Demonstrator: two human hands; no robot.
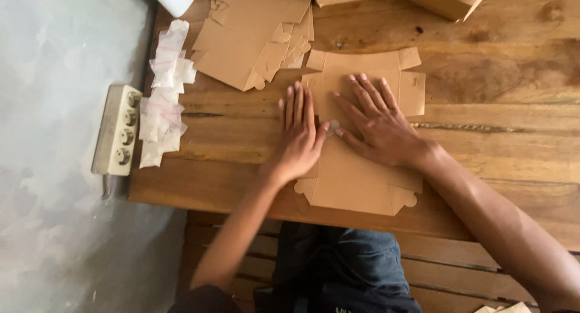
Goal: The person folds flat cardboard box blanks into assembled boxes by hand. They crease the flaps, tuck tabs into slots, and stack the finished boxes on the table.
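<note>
Cardboard box blank lies flat and unfolded on the wooden table before me, both my left hand and right hand pressed open-palmed on it, with more blanks stacked beyond, folding barely begun.

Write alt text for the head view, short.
Both hands, left hand and right hand, press flat on an unfolded brown cardboard box blank on a wooden table. A stack of similar brown cardboard blanks and small clear plastic bags lie farther left.

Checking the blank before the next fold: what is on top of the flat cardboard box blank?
Both hands, left hand and right hand, press flat on the box blank. What lies beneath the palms is hidden.
</note>
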